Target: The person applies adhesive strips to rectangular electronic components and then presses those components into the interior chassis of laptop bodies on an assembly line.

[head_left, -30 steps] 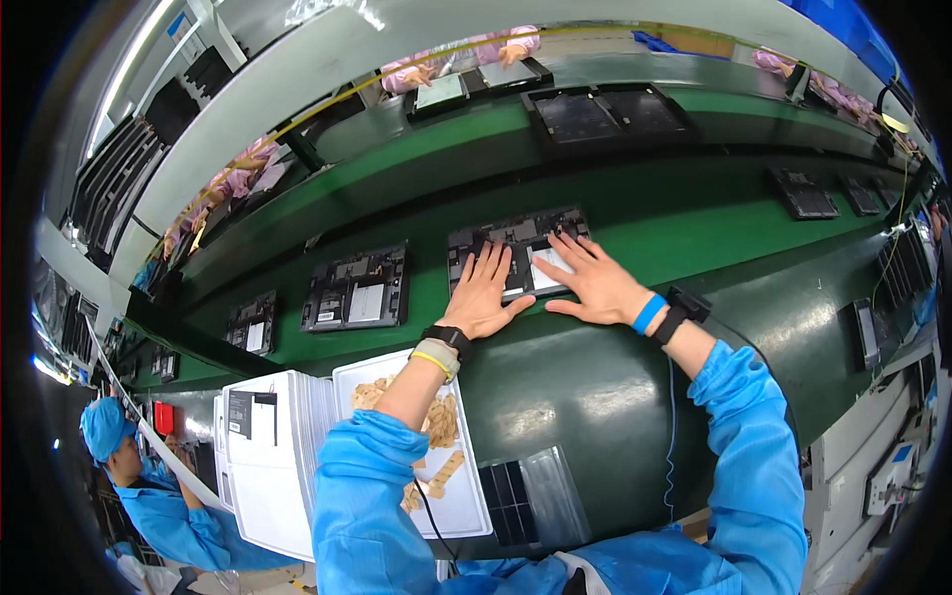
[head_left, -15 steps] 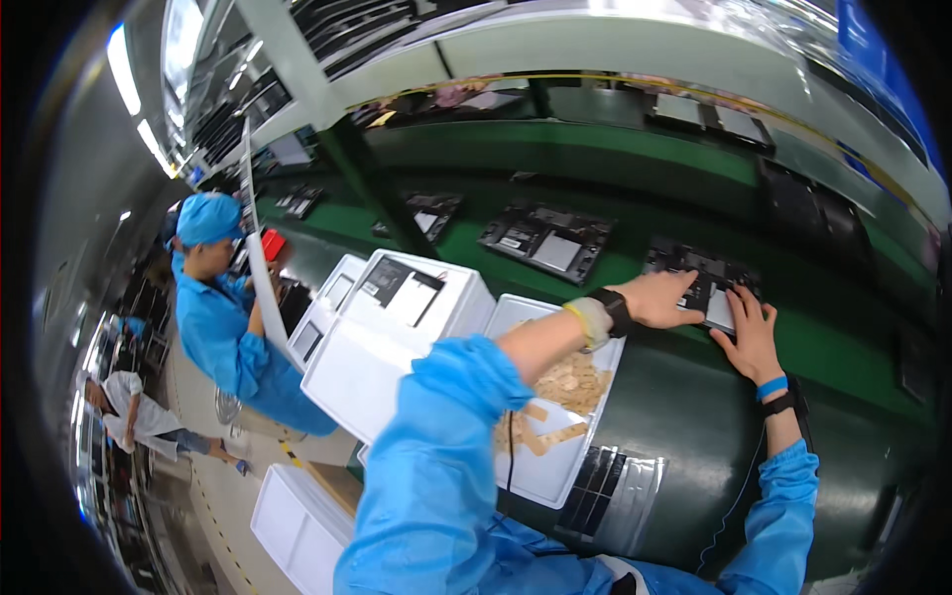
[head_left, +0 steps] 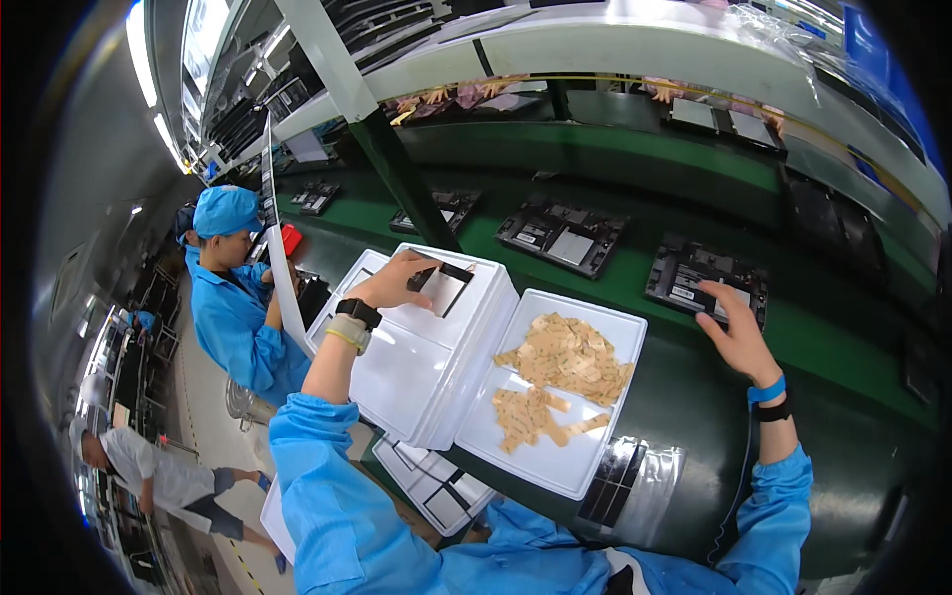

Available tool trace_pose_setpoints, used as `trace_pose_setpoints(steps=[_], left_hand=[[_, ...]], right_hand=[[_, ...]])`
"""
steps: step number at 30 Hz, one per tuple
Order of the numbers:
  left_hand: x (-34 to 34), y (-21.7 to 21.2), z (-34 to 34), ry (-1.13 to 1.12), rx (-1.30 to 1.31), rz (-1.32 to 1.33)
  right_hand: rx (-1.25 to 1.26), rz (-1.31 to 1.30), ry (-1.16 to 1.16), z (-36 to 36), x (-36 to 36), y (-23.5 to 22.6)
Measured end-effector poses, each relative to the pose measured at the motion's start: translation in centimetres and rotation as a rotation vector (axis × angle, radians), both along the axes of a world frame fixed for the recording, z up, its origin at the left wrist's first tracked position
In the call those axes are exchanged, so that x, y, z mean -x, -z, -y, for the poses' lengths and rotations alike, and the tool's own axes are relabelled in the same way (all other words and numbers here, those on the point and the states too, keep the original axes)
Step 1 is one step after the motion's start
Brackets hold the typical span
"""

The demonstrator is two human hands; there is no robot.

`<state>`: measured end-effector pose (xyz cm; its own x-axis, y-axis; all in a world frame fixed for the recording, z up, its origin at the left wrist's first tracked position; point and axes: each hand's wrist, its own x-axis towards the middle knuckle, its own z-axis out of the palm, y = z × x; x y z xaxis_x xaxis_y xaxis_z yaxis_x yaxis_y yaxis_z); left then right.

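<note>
My left hand [head_left: 390, 283] reaches over a stack of white plastic trays [head_left: 412, 342], its fingers closed on the edge of a flat black-and-silver battery pack [head_left: 448, 290] in the top tray. Near the right of the bench, my right hand [head_left: 742, 340] is held with thumb and fingers apart. It hovers at the front edge of an open black laptop base [head_left: 706, 280] with circuit boards and a battery inside; its fingertips overlap that base in view, and touching is hard to tell. A second open laptop base [head_left: 562, 236] lies to its left on the green belt.
A white tray [head_left: 623, 407] holds torn tan paper strips [head_left: 560, 357]. Dark strips in clear plastic [head_left: 635, 486] lie nearer me. A green post [head_left: 405, 183] rises behind the stack. Another tray [head_left: 436, 481] sits lower down. A co-worker in blue [head_left: 233, 307] works at the left.
My left hand has left the laptop base and moved left to the battery pack in the tray stack. My right hand has lifted off the battery inside the base, fingers apart.
</note>
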<state>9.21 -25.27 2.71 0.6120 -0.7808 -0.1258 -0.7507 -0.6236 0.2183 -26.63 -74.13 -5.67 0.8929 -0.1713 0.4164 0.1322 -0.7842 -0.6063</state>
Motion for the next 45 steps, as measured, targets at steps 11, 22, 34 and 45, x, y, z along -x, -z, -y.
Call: trace_pose_setpoints(steps=[11,22,34,45], left_hand=[[-0.5,0.2,2.1,-0.109,0.13,0.098],[11.5,0.7,19.4,0.076,0.901,-0.149],[12.1,8.2,22.9,-0.042,1.164,-0.692],[12.3,8.8,22.3,-0.069,1.047,-0.607]], right_hand=[[-0.309,0.205,-0.139,-8.3,-5.3,-3.3],[-1.362,0.394,-0.263,-11.6,-8.5,-3.6],[-1.238,0.299,0.076,-9.3,-12.2,3.8],[-1.249,0.208,-0.006,-13.0,-10.9,1.7]])
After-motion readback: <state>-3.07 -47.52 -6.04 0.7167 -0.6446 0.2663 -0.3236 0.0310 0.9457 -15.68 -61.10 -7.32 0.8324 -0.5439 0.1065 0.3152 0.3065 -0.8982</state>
